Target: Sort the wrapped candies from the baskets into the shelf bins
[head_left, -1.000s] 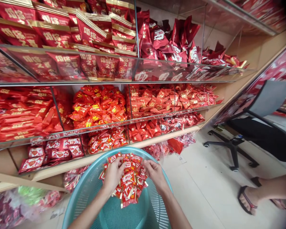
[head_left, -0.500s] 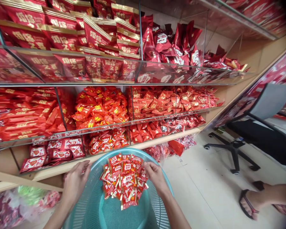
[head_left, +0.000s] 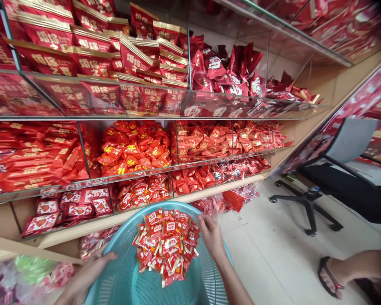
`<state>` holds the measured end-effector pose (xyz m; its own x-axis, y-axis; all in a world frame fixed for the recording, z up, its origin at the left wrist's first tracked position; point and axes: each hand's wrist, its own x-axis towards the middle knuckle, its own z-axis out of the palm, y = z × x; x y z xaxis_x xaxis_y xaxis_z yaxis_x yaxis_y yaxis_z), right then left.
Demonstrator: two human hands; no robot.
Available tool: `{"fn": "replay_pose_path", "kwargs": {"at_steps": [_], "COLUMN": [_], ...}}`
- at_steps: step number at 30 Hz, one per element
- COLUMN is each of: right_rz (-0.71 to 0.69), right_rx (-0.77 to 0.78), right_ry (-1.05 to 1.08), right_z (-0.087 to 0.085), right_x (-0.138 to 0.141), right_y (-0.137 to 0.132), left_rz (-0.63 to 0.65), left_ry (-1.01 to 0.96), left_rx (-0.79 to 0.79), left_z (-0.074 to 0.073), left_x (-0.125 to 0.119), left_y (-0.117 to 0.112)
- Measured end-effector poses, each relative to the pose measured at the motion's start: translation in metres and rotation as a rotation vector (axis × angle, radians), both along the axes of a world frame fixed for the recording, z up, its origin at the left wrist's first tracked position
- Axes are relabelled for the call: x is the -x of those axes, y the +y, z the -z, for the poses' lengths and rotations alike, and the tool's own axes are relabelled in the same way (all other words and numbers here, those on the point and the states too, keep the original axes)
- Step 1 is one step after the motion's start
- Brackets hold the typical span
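Note:
A teal plastic basket (head_left: 146,292) with perforated sides stands in front of me. In it lies a heap of small red candy packets (head_left: 171,243) with gold ends and white lettering. At the basket's left rim is my left hand (head_left: 93,269), thumb over the edge and the other fingers largely hidden outside, closed on the basket. My right hand (head_left: 211,235) is over the basket's right side, just beside the heap. Its fingers are curled together in a pinch, and whatever is between them is hidden.
Glass-fronted shelves of red packets (head_left: 136,146) rise ahead. Bagged goods (head_left: 34,275) lie beneath the lowest shelf at left. An office chair (head_left: 330,182) stands on the tiled floor at right, near another person's sandalled foot (head_left: 332,277).
My left hand has moved down and outward to the basket's left rim. My right hand stays beside the heap. The view has shifted slightly, and the other person's foot has moved.

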<state>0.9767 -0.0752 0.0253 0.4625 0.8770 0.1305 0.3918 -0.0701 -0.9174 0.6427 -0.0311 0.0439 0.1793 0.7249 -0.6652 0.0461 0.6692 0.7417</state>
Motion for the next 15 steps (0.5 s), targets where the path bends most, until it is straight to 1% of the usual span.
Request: {"fn": "replay_pose_path", "kwargs": {"at_steps": [2,3,5,7,9,10,12,14,15], "right_rz": [0.111,0.151,0.172,0.133,0.114,0.12,0.135,0.135,0.135], "right_rx": [0.005,0.05,0.218,0.407,0.539,0.573,0.59,0.571,0.561], "right_ry": [-0.288,-0.399,-0.52,-0.556,-0.57,-0.58,-0.607,-0.644,-0.656], "right_z": [0.002,0.003,0.007,0.01,0.01,0.008,0.006,0.005,0.005], "right_x": [-0.014,-0.02,-0.031,-0.039,-0.045,-0.048,-0.055,-0.062,-0.067], "right_y": [0.002,0.003,0.006,0.01,0.013,0.014,0.014,0.01,0.008], "left_rz": [-0.002,-0.001,-0.007,-0.019,-0.014,-0.01,-0.012,-0.02,-0.015], "left_ry": [-0.004,-0.007,-0.009,0.01,0.053,0.076,0.11,0.137,0.154], "left_rx": [-0.034,-0.05,-0.089,-0.134,-0.169,-0.192,-0.262,-0.313,-0.299], "left_z": [0.003,0.006,0.016,0.028,0.042,0.049,0.058,0.061,0.06], "left_x": [-0.005,-0.009,-0.016,-0.024,-0.033,-0.036,-0.039,-0.033,-0.027], "left_y": [-0.001,-0.002,-0.004,-0.007,-0.009,-0.01,-0.012,-0.014,-0.016]}}
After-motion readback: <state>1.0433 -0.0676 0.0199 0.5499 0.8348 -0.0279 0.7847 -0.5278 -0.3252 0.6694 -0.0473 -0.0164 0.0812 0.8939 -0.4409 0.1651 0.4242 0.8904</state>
